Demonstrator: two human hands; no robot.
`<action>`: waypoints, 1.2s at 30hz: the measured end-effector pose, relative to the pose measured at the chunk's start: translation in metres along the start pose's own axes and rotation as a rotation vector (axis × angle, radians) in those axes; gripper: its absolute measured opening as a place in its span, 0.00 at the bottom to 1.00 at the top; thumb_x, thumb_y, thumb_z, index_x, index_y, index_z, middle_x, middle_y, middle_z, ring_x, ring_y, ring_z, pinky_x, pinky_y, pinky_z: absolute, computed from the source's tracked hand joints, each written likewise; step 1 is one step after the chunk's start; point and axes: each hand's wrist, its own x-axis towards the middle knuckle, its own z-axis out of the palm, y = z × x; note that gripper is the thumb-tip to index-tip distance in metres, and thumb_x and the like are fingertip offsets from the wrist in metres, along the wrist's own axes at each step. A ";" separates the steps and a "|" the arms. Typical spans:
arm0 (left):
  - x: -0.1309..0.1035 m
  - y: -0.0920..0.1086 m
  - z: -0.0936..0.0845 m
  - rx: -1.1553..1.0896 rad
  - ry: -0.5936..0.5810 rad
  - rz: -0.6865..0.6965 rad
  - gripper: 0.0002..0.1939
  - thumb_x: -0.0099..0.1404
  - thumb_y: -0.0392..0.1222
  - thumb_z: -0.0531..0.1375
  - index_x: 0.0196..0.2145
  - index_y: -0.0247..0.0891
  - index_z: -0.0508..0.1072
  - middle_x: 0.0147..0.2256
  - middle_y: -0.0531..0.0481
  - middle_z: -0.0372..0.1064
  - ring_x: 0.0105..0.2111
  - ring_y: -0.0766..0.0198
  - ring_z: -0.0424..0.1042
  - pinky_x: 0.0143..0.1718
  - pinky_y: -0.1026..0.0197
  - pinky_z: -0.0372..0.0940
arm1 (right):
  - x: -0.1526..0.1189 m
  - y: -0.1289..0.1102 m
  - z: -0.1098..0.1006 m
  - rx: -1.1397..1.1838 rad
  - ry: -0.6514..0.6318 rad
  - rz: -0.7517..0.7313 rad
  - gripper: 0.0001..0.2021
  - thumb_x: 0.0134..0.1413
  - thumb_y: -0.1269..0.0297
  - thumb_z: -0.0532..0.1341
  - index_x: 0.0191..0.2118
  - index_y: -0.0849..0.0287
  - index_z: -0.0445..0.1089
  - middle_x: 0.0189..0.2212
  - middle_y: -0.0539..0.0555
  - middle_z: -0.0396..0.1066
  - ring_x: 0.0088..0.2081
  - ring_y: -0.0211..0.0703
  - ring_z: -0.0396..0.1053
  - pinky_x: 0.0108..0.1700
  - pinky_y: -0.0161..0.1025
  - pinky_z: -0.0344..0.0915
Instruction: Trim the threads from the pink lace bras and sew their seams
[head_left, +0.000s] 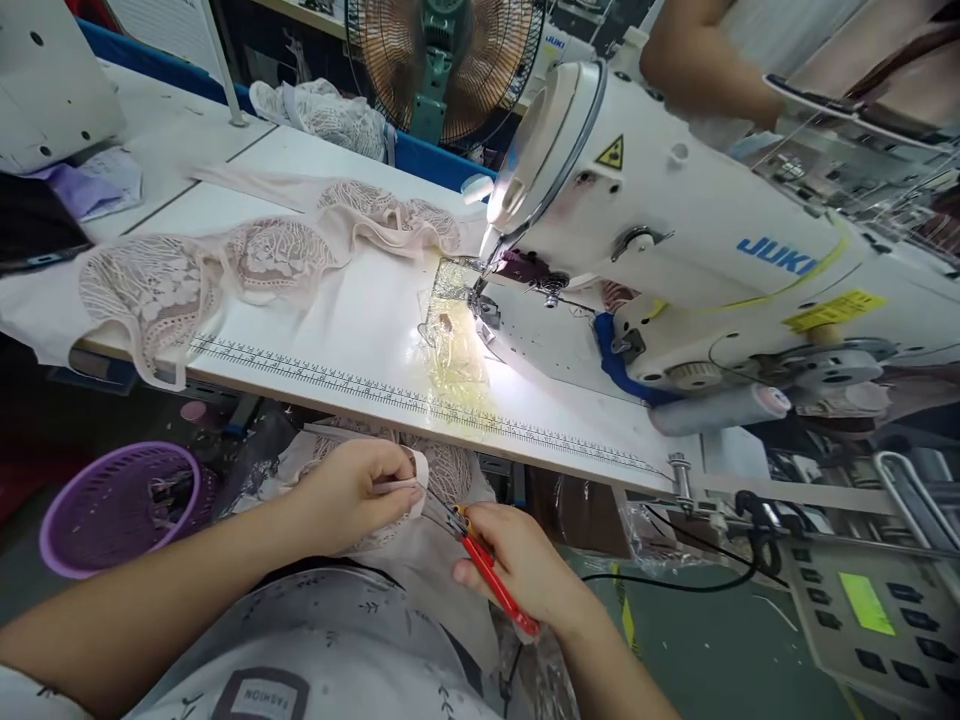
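Over my lap, my left hand [358, 495] pinches the end of a pale beige fabric strip [420, 480], which curls up past the fingertips. My right hand [510, 560] is wrapped round red-handled thread snips [491, 585]. The metal blades point left and reach the strip close to my left fingers; whether they touch it I cannot tell. Beneath both hands lies a pale lace garment piece [442, 470], partly covered by them. On the tabletop, more beige lace bra pieces [277, 250] stretch from the left edge toward the sewing machine [637, 200].
A ruler strip [375, 390] runs along the table's front edge. The machine's needle area is lit. A grey thread cone [720, 410] lies at the right. Below left stands a purple basket [120, 510]; a control panel [862, 600] sits lower right. Behind are a fan [442, 70] and another person's arm [705, 60].
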 end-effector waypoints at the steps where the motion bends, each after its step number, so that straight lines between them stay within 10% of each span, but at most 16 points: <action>1: 0.000 0.000 -0.001 -0.008 -0.009 -0.012 0.13 0.58 0.43 0.52 0.18 0.37 0.57 0.20 0.57 0.53 0.20 0.70 0.54 0.22 0.66 0.50 | 0.000 0.000 0.000 0.020 -0.012 0.014 0.29 0.51 0.31 0.46 0.22 0.55 0.46 0.19 0.46 0.51 0.22 0.36 0.50 0.25 0.34 0.46; 14: 0.001 -0.009 0.000 -0.314 -0.129 -0.208 0.12 0.54 0.45 0.57 0.20 0.36 0.60 0.19 0.58 0.53 0.20 0.72 0.53 0.20 0.68 0.49 | 0.001 -0.001 0.006 0.264 -0.174 0.067 0.31 0.50 0.30 0.44 0.21 0.57 0.53 0.18 0.47 0.54 0.21 0.35 0.50 0.24 0.34 0.48; 36: 0.007 -0.009 0.001 -0.386 -0.269 -0.332 0.09 0.52 0.42 0.57 0.20 0.36 0.63 0.17 0.59 0.52 0.19 0.71 0.53 0.19 0.68 0.48 | -0.003 -0.006 0.010 0.161 -0.083 0.153 0.29 0.47 0.34 0.53 0.20 0.56 0.46 0.18 0.45 0.50 0.21 0.35 0.47 0.25 0.34 0.44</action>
